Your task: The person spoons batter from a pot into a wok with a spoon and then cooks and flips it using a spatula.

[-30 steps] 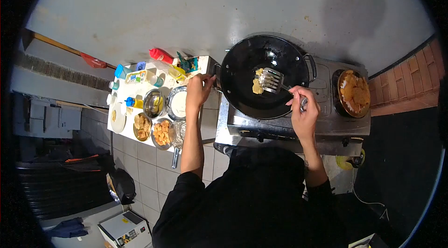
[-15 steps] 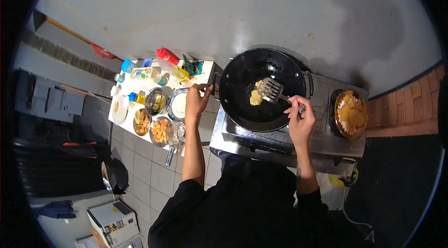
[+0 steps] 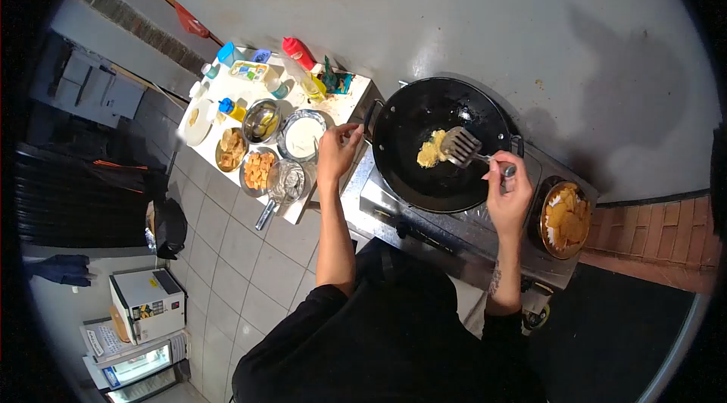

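Observation:
A black wok [image 3: 409, 183] sits on the stove, with a small clump of yellow mashed-looking food [image 3: 432, 150] inside. My right hand [image 3: 510, 195] grips the handle of a slotted metal spatula [image 3: 460, 146], whose head touches the clump's right side. At the wok's left side, my left hand [image 3: 338, 151] has its fingers closed at the loop handle [image 3: 369, 121]. Just left of that hand stands a bowl of white batter or cream [image 3: 304, 135]. Below this bowl is a clear container [image 3: 286, 182] with a metal-handled tool [image 3: 266, 215] in it.
The white table [image 3: 344, 100] holds an orange-chunk bowl [image 3: 259, 170], a metal bowl [image 3: 262, 122], a red squeeze bottle [image 3: 298, 52] and a yellow oil bottle [image 3: 313, 88]. Right on the stove [image 3: 530, 251] stands a plate of golden fried pieces [image 3: 566, 220] on white paper.
The whole view has tilted and shifted. Inside the wok, the yellow clump looks more spread out beside the spatula head. Both hands keep their holds.

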Demonstrator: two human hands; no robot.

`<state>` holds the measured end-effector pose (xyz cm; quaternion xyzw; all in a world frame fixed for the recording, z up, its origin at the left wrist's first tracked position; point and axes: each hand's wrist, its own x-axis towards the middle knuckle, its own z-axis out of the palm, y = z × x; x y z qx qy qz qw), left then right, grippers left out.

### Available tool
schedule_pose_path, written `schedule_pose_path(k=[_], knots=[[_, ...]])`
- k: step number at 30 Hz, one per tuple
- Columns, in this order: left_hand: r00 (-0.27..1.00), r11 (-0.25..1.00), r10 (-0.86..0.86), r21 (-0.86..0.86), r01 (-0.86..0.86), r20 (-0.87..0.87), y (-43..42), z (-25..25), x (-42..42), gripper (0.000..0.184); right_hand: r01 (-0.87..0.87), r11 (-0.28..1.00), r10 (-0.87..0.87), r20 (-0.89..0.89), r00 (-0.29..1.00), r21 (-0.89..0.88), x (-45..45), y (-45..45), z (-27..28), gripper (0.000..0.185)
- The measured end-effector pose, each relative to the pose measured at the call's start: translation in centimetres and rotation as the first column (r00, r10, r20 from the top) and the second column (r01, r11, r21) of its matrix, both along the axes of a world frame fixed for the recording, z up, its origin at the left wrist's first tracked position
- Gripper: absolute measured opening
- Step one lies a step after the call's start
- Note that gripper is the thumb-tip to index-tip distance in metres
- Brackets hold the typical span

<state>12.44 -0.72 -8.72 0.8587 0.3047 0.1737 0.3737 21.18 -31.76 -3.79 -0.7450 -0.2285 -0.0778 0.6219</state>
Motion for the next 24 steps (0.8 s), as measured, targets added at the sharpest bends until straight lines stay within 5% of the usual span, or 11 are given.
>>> schedule_pose_path(k=[11, 13, 24], knots=[[0.996, 0.992, -0.07, -0.111, 0.063, -0.061, 1.7, 0.1, 1.7, 0.034, -0.046, 0.999, 0.042, -0.137, 0.99, -0.026, -1.8, 1.9, -1.0, 0.006], [0.989, 0.993, -0.091, -0.064, 0.098, 0.113, 2.0, -0.9, 2.0, 0.032, -0.03, 0.998, 0.023, -0.137, 0.99, -0.052, -2.0, 2.7, -1.6, 0.005], [0.977, 0.964, -0.183, -0.175, 0.2, 0.109, 3.5, -1.8, 2.6, 0.032, 0.063, 0.977, -0.092, -0.135, 0.987, -0.203, -2.1, 3.4, -1.3, 0.005]])
